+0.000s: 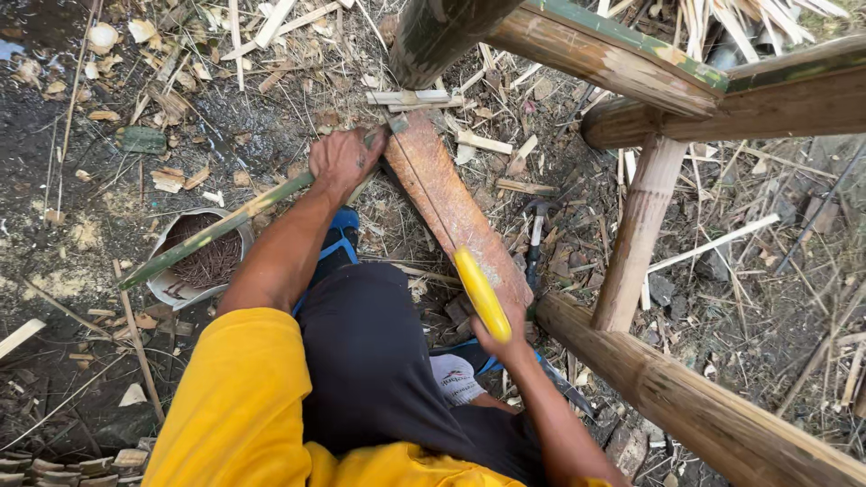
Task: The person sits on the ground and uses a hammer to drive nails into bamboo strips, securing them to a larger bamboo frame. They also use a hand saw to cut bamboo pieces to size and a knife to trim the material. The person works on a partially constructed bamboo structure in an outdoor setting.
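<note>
My left hand (343, 160) grips a long green bamboo strip (207, 233) and presses its upper end against a reddish wooden plank (456, 212) that slants over the ground. My right hand (502, 341) is closed on the yellow handle (481, 293) of a thin-bladed saw. The blade (419, 185) runs up along the plank toward the strip's end near my left hand. I stand over the work in a yellow shirt and dark trousers, with blue sandals partly hidden under my legs.
A frame of thick bamboo poles (695, 410) and a post (636, 234) stands at the right and top. A round metal bowl (198, 261) of dark small pieces sits under the strip. A hammer (536, 236) lies by the plank. Bamboo scraps cover the muddy ground.
</note>
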